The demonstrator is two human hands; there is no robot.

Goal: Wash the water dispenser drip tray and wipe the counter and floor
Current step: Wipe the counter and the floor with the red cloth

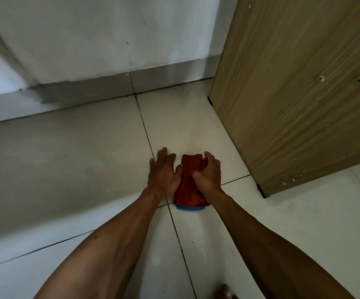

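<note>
Single view, head-mounted, wide-angle. The camera faces forward and steeply down onto the tiled floor (pixel 196 126), close above it. Both forearms (pixel 110 244) enter from the bottom edge and converge on centre frame. There the left hand (pixel 164 170) lies flat on the tile and the right hand (pixel 208 172) grips a red cloth (pixel 187 184). A white wall (pixel 99 39) with its skirting (pixel 88 93) fills the top of the frame. A wood-grain cabinet panel (pixel 304 93) closes the right side. Toes (pixel 225 291) show at the bottom edge.
</note>
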